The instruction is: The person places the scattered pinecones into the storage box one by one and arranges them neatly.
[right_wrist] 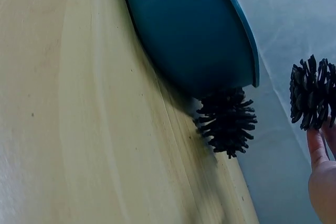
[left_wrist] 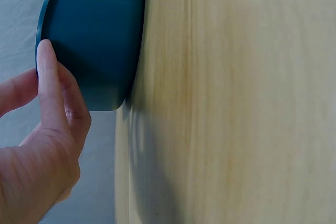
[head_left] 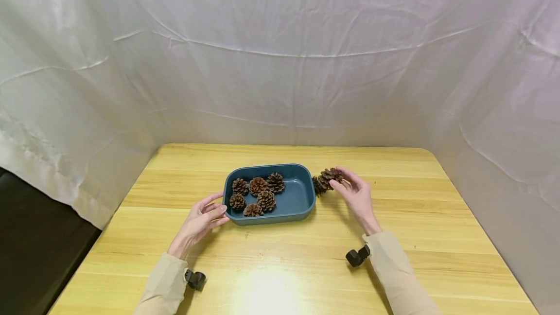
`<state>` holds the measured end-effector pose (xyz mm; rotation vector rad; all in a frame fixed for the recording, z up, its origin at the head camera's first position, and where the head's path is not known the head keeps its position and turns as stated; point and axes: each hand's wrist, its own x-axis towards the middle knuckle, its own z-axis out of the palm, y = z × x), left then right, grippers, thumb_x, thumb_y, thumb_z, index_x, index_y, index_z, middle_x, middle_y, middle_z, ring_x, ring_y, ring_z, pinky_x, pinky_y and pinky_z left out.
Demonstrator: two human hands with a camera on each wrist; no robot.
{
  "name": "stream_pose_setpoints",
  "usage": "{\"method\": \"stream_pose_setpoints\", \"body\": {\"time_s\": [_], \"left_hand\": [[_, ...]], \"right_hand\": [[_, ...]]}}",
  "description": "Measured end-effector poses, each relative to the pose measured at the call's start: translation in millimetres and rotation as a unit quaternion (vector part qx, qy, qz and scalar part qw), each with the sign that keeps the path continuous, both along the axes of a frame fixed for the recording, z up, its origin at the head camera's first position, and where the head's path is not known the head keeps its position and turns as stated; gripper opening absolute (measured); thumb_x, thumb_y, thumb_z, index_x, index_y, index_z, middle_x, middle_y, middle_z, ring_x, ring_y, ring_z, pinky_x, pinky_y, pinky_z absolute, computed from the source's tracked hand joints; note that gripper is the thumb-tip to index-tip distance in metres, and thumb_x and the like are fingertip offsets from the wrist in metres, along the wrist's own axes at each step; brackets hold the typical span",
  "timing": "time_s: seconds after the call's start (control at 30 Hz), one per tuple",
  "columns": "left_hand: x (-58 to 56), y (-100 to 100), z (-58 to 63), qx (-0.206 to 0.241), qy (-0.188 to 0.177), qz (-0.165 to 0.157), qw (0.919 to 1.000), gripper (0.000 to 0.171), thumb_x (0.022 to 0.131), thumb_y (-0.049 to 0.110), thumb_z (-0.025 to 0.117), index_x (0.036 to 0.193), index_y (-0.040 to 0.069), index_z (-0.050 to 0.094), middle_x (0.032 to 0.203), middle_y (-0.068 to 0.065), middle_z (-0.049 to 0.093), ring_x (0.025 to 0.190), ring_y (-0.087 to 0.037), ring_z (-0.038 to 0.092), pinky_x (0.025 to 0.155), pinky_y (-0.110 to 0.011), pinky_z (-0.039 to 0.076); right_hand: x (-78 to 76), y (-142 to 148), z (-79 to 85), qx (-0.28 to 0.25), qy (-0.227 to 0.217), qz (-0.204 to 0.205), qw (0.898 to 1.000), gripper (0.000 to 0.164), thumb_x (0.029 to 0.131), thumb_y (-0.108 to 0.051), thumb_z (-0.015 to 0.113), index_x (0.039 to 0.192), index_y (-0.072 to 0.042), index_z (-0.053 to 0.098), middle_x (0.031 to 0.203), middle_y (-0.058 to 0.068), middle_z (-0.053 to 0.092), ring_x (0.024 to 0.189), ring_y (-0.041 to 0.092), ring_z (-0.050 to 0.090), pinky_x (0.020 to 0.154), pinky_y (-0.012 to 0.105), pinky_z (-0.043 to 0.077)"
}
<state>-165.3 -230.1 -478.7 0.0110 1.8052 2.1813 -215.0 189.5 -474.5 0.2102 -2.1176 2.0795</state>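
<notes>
A dark teal rectangular tray [head_left: 295, 197] stands on the table with several brown pine cones [head_left: 266, 201] inside, mostly in its left part. My left hand [head_left: 202, 218] pinches the tray's left end, thumb on the rim; in the left wrist view that thumb [left_wrist: 50, 85] lies against the outer wall. My right hand [head_left: 355, 194] holds a pine cone [head_left: 331, 177] by its fingertips, raised just right of the tray. Below it another pine cone [right_wrist: 227, 123] sits on the table against the tray's right end, partly hidden by the held one in the head view.
The light wooden table [head_left: 271, 256] ends at pale fabric curtains [head_left: 280, 86] at the back and sides. A dark surface [head_left: 39, 242] shows beyond the table at the left. Black wrist cameras [head_left: 358, 255] are strapped on both sleeves.
</notes>
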Motion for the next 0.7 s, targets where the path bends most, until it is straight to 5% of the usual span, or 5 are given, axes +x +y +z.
{"method": "stream_pose_setpoints", "body": {"time_s": [0.7], "left_hand": [[1.3, 0.3, 1.0, -0.007, -0.002, 0.002, 1.0000, 0.067, 0.101, 0.000, 0.055, 0.157, -0.006, 0.018, 0.098, 0.003, 0.059, 0.083, -0.009, 0.067, 0.085, -0.021, 0.064]], "right_hand": [[5.2, -28.3, 3.2, -0.005, 0.054, 0.048, 0.997, 0.050, 0.085, 0.008, 0.072, 0.132, 0.012, 0.055, 0.138, 0.030, 0.052, 0.116, 0.001, 0.059, 0.109, 0.012, 0.048]]}}
